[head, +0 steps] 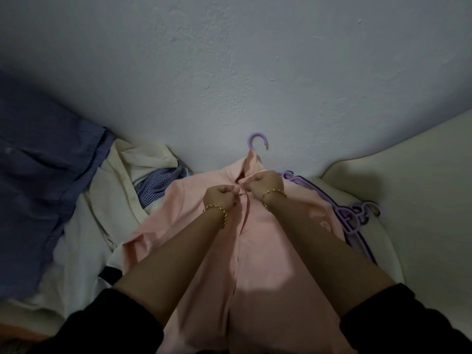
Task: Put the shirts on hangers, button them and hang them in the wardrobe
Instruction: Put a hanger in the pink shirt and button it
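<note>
The left hand (220,198) and right hand (265,183) pinch the pink shirt (260,251) just below its collar, the front opening running straight down the frame between them.

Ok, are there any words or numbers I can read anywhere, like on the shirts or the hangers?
None: no word, number, label or sign can be read anywhere here.
The pink shirt, the purple hanger in it, the spare purple hangers, the blue shirt, the cream shirt, the checked shirt and the wall show only plain surfaces. The picture is dim, so a tiny tag could go unseen.
</note>
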